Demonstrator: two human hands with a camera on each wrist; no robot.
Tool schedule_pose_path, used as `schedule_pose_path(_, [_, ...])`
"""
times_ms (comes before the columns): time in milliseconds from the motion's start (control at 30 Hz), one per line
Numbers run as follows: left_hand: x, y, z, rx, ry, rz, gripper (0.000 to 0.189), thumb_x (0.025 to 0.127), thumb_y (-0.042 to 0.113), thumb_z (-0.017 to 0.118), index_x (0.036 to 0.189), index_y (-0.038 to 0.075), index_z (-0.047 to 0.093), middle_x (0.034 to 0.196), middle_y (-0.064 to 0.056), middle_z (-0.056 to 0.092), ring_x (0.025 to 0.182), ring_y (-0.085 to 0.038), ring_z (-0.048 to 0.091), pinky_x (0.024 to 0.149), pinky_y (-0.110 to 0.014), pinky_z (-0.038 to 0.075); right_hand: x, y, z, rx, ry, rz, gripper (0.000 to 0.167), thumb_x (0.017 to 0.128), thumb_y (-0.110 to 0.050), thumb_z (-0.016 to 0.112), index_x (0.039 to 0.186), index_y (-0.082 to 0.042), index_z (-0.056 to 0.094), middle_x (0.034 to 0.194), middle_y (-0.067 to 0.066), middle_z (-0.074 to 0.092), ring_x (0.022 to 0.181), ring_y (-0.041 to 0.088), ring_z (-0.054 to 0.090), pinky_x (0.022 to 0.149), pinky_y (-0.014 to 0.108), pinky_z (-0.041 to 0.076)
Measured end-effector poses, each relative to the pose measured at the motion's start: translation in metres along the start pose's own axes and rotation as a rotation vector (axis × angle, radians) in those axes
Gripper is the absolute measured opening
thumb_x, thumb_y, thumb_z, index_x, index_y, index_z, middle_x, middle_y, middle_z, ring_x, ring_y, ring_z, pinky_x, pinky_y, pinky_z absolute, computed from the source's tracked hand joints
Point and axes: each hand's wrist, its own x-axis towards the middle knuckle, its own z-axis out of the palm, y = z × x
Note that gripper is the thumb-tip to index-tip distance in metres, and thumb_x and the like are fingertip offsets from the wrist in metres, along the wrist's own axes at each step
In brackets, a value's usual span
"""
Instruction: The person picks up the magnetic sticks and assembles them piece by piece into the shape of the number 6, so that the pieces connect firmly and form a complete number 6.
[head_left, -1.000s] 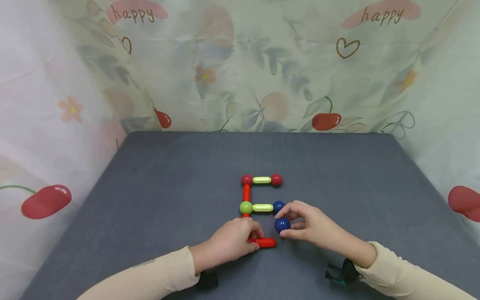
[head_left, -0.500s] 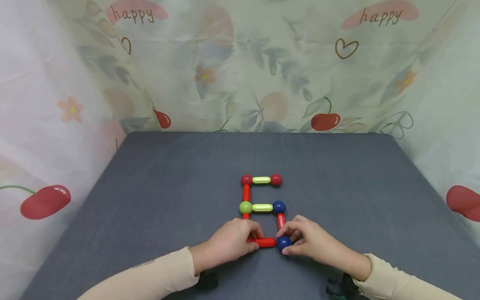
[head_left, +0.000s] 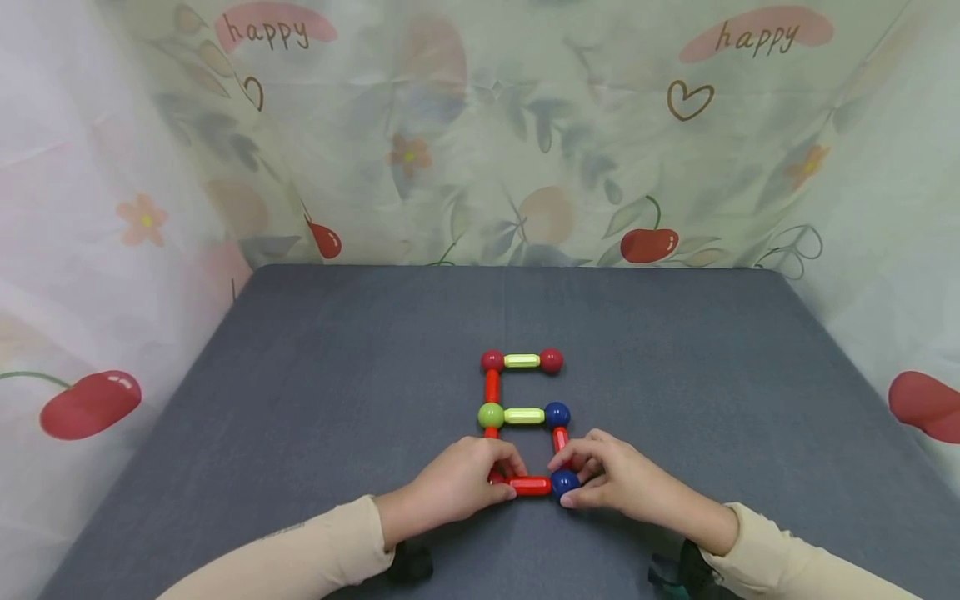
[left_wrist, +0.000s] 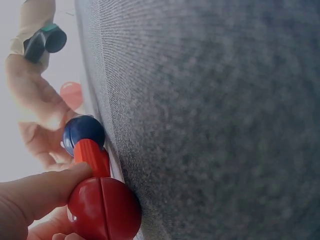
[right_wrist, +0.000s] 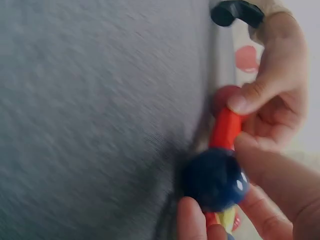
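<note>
In the head view, a figure of magnetic rods and balls lies on the table. My left hand (head_left: 457, 479) pinches the red magnetic rod (head_left: 530, 486) of the bottom row, near its joint with a red ball (left_wrist: 105, 207). My right hand (head_left: 626, 475) pinches the lower blue ball (head_left: 564, 483) between thumb and fingers. This ball touches the right end of that rod. Another red rod (head_left: 560, 439) runs from it up to the upper blue ball (head_left: 557, 414). Fingers partly cover the lower left corner.
Further up are a green ball (head_left: 491, 415), a yellow-green rod (head_left: 524, 416), an upright red rod (head_left: 492, 386) and two red balls joined by another yellow-green rod (head_left: 522, 361). The grey table (head_left: 337, 350) reaches back to a patterned curtain (head_left: 480, 167).
My right hand has brought the lower blue ball toward me, then slightly left against the bottom red rod. The red rod above it has come into view. My left hand has stayed nearly still.
</note>
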Motion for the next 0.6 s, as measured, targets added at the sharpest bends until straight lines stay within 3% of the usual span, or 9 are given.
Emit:
schedule_pose_path(200, [0.0, -0.001, -0.001, -0.003, -0.006, 0.004, 0.014, 0.082, 0.016, 0.078, 0.094, 0.019, 0.072, 0.078, 0.012, 0.062, 0.069, -0.003, 0.054, 0.065, -0.018, 0.047, 0.008, -0.001, -0.008, -0.047, 0.041, 0.023, 0.031, 0.088, -0.035, 0.07, 0.114, -0.02, 0.066, 0.094, 0.005, 0.055, 0.074, 0.014, 0.06, 0.063, 0.027, 0.048])
schedule_pose_path(467, [0.0, -0.002, -0.002, -0.012, -0.014, -0.007, 0.014, 0.082, 0.017, 0.078, 0.094, 0.02, 0.072, 0.077, 0.012, 0.061, 0.069, -0.004, 0.054, 0.065, -0.019, 0.047, 0.022, 0.003, -0.007, -0.107, 0.038, -0.033, 0.013, 0.091, -0.021, 0.069, 0.102, -0.015, 0.066, 0.077, -0.002, 0.058, 0.061, 0.009, 0.055, 0.056, 0.022, 0.044])
schedule_pose_path(600, [0.001, -0.001, -0.002, -0.013, -0.024, -0.009, 0.015, 0.081, 0.017, 0.079, 0.094, 0.019, 0.072, 0.078, 0.012, 0.062, 0.069, -0.004, 0.054, 0.065, -0.019, 0.047, 0.025, 0.002, -0.007, -0.062, 0.031, -0.035, 0.013, 0.089, -0.018, 0.07, 0.1, -0.013, 0.065, 0.075, -0.001, 0.057, 0.062, 0.012, 0.056, 0.054, 0.023, 0.045])
